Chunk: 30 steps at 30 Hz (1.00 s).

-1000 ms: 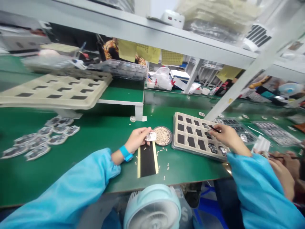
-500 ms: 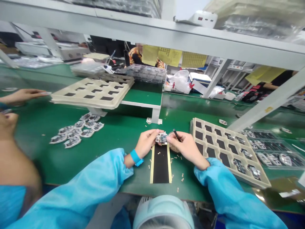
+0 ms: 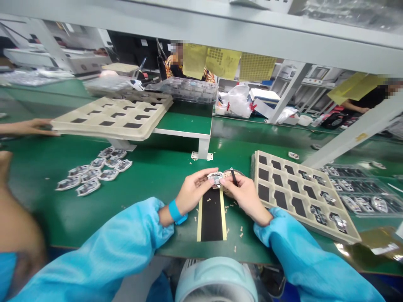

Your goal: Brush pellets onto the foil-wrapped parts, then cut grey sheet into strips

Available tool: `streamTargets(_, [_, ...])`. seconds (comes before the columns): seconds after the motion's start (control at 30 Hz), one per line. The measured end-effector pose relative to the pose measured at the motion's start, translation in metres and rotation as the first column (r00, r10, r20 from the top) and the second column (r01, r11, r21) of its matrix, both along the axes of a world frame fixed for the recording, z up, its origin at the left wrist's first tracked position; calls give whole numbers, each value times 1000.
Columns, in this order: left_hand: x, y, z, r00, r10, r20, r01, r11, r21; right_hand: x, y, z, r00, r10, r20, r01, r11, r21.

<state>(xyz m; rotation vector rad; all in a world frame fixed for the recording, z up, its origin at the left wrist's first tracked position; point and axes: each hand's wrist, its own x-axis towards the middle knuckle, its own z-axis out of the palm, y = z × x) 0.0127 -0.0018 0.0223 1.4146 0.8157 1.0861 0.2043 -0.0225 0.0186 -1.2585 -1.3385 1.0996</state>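
A small white-framed electronic assembly (image 3: 215,178) is held between my two hands, over the far end of a black strip (image 3: 211,220) edged with yellow tape. My left hand (image 3: 195,188) grips its left side with thumb and fingers. On its right side rest the thumb and fingertips of my right hand (image 3: 244,193), which also keeps a slim black tool (image 3: 234,176) tucked between the fingers, tilted up. Behind my right hand a round dish (image 3: 241,173) of small pale pieces is partly hidden. More small pale pieces (image 3: 241,229) lie scattered around the strip.
To the right is a beige compartment tray (image 3: 302,209) with several assemblies in it, then clear plastic trays (image 3: 362,197). Several loose assemblies (image 3: 90,175) lie left. A co-worker's hand (image 3: 34,126) touches another beige tray (image 3: 110,119) on a raised green shelf (image 3: 189,121).
The assembly has turned to a flatter pose in my hands, and my left thumb now presses its near face. The co-worker's hand has moved to the raised tray's edge. My view has shifted slightly.
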Motion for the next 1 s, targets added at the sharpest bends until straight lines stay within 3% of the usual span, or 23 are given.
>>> streamTargets(0.1, [-3,1,-6,993,-20,-115,32,994,101,1,1,-1,999,-7,-41,6,1000,-26])
streamTargets(0.3, [-4,2,-2,935,115,-337,-4,950,312,1,1,0,996,-39,-77,35,998,-52])
streamTargets(0.73, [-9,5,-10,925,150,-350,68,839,540,0,1,1,992,-47,-114,42,998,-52])
streamTargets(0.83, [-8,5,-10,923,165,-347,28,872,489,0,1,0,997,-38,-61,39,999,10])
streamTargets(1.0, [-4,6,-10,979,25,-201,-1,993,121,-2,0,-5,994,-93,-64,101,985,137])
